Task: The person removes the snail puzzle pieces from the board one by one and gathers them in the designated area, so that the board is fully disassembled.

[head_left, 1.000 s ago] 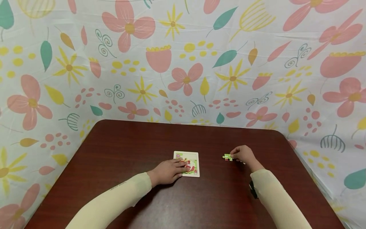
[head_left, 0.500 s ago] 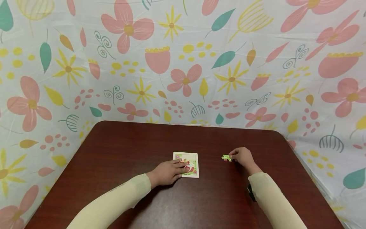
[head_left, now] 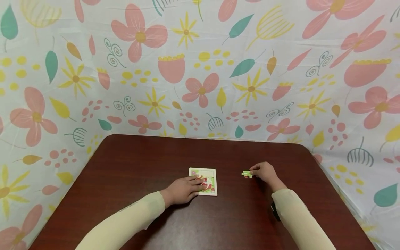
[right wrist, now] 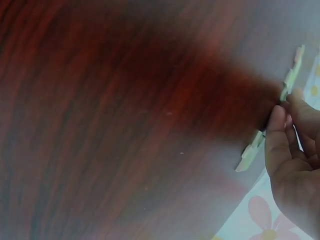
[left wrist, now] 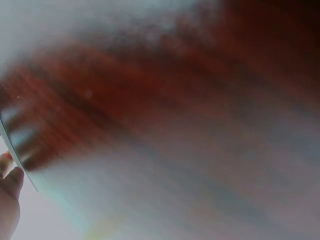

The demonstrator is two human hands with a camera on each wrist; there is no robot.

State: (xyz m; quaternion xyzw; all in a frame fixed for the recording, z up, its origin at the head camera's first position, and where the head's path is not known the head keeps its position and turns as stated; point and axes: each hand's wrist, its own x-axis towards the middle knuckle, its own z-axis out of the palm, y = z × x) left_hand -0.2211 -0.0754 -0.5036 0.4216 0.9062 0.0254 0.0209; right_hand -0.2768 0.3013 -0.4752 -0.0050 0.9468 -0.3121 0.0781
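Observation:
A small framed jigsaw puzzle with a pale border lies flat near the middle of the table. Spread across its picture are the fingers of my left hand, hiding part of it. In the left wrist view only that hand's thumb side shows, against the thin board edge. To the right, my right hand pinches a green jigsaw piece between thumb and fingers. In the right wrist view, thin piece edges stick out above the pinching fingers, and another edge shows below them.
The dark red-brown table has rounded far corners. Behind it hangs a white cloth printed with flowers and leaves. Long cream sleeves cover both arms, and a dark band shows at the right wrist.
The right hand and its jigsaw piece have shifted very slightly left. The left hand stays on the puzzle. The whole head view has drifted a little downward.

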